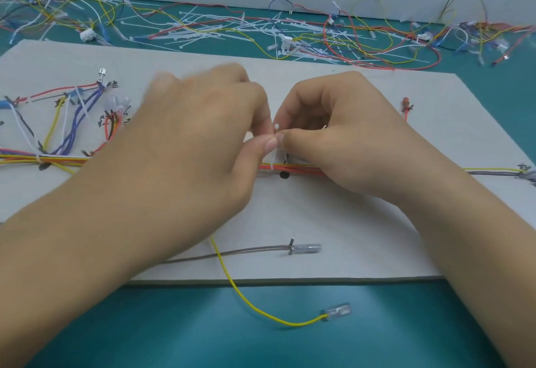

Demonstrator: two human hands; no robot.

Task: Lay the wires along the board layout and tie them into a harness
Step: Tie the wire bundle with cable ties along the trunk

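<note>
The table (116,324) carries the board (362,222), set at its near edge, likely so the whole layout stays within reach. Along the table's 12 o'clock side lies a heap (203,31) of spare wires and ties, off the board but close by. Both hands meet at the board's centre. The left hand (203,135), somewhat blurred, has thumb and fingers curled, pinching a white tie (276,128). The right hand (342,135) pinches the same tie from 3 o'clock, its other fingers tucked in. They hold it upright over the trunk (290,168), which runs from 9 to 3 o'clock, probably to cinch the wires there. A yellow wire (232,280) trails off toward 6 o'clock, seemingly not yet routed.
</note>
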